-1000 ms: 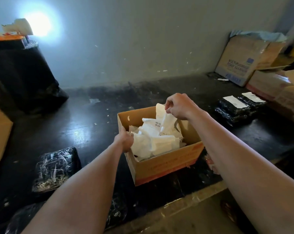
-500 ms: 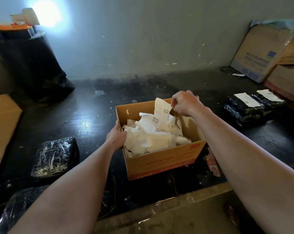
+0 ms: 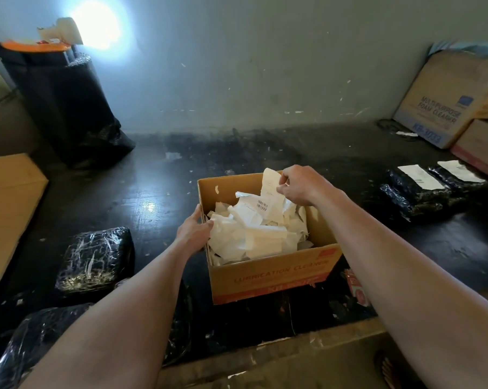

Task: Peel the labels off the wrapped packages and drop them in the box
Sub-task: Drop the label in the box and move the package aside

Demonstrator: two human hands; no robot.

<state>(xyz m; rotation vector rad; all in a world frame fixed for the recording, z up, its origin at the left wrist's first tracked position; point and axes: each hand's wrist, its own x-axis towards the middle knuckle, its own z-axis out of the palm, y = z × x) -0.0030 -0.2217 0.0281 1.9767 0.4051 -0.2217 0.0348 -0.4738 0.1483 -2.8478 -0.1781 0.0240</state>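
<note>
Both arms reach forward: the right hand (image 3: 298, 186) pinches a white label (image 3: 270, 182) above the paper-filled box (image 3: 273, 272), while the left hand (image 3: 193, 230) grasps its left wall. Wrapped packages (image 3: 414, 189) lie on the dark, littered floor (image 3: 153, 192) below a grey wall (image 3: 251, 60).

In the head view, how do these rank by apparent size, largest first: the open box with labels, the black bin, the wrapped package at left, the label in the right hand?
1. black bin
2. open box, looks nearly as large, but it is nearer, so unsure
3. wrapped package
4. label, pinched by the right hand
</note>
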